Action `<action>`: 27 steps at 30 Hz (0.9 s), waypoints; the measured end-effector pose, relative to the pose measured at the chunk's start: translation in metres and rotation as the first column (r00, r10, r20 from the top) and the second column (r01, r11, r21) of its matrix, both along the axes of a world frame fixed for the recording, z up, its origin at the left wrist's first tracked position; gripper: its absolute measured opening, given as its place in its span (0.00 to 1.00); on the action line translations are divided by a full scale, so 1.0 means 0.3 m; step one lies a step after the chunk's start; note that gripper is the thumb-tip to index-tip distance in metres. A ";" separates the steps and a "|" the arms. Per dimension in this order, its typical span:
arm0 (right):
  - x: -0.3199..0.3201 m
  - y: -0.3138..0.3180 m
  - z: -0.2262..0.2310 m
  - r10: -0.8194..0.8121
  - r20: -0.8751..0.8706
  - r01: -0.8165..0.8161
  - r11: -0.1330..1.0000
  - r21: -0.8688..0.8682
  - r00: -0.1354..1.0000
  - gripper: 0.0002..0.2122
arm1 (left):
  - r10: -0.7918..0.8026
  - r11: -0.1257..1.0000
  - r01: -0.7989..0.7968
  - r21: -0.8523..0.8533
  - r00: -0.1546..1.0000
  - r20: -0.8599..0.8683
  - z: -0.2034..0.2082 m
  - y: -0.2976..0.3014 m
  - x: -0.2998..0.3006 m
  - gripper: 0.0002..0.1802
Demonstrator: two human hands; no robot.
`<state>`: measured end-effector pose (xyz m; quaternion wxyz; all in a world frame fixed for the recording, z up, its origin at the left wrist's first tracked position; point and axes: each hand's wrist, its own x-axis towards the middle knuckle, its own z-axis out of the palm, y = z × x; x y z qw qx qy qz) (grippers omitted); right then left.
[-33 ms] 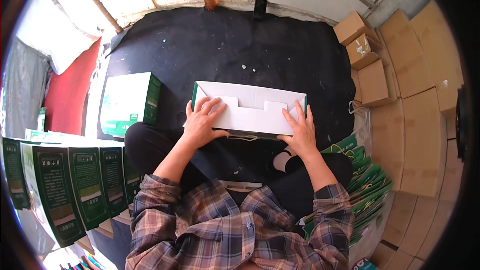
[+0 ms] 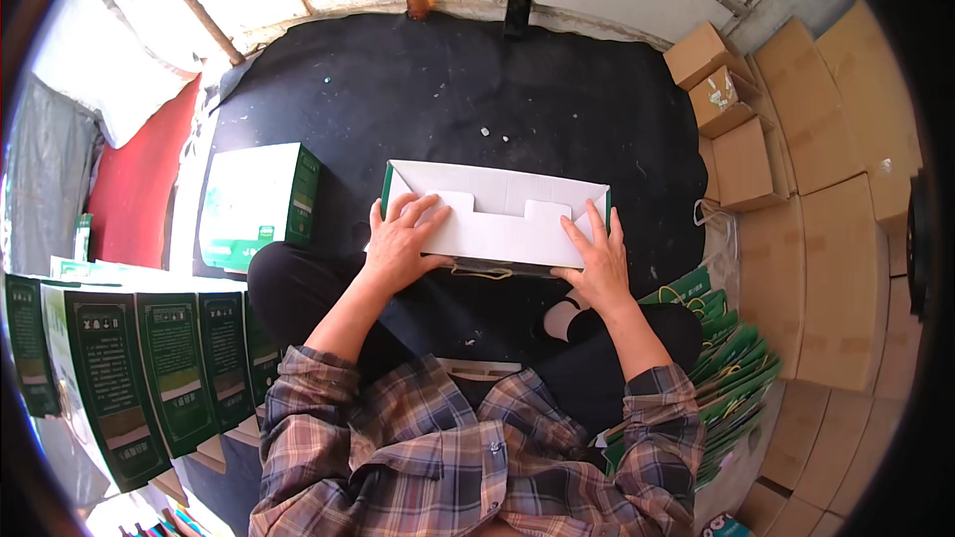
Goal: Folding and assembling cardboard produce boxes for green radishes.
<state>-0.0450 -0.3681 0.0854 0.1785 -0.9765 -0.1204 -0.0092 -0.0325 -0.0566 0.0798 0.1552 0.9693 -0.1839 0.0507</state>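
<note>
The left hand (image 2: pixel 395 249) and right hand (image 2: pixel 600 264) are clasping the box (image 2: pixel 502 243) by its ends, fingers lying over the flaps (image 2: pixel 549 224), thumbs bracing its near edge; it is sitting before the legs (image 2: pixel 298 283), likely needing even pressing from both sides

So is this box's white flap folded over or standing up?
Folded over: the notched white flap lies across the box under your left hand and right hand. Cannot tell if locked.
</note>
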 end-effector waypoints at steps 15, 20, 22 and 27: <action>-0.011 0.003 -0.001 0.057 0.027 -0.055 0.996 -0.075 0.998 0.24 | -0.071 0.992 0.076 0.102 0.996 -0.051 -0.019 0.011 -0.001 0.31; 0.019 -0.056 -0.030 -0.101 0.108 0.058 0.938 0.343 0.989 0.23 | 0.115 0.950 -0.099 -0.296 0.993 0.038 0.012 0.036 0.001 0.33; 0.070 -0.119 -0.090 -0.371 -0.041 0.295 0.659 0.692 0.928 0.15 | 0.398 0.727 -0.304 -0.615 0.917 0.018 -0.062 0.083 0.053 0.27; 0.100 -0.258 -0.242 -0.247 -0.805 0.803 0.440 0.402 0.539 0.23 | 0.256 0.221 -0.852 -0.474 0.520 -0.815 -0.249 0.215 0.126 0.30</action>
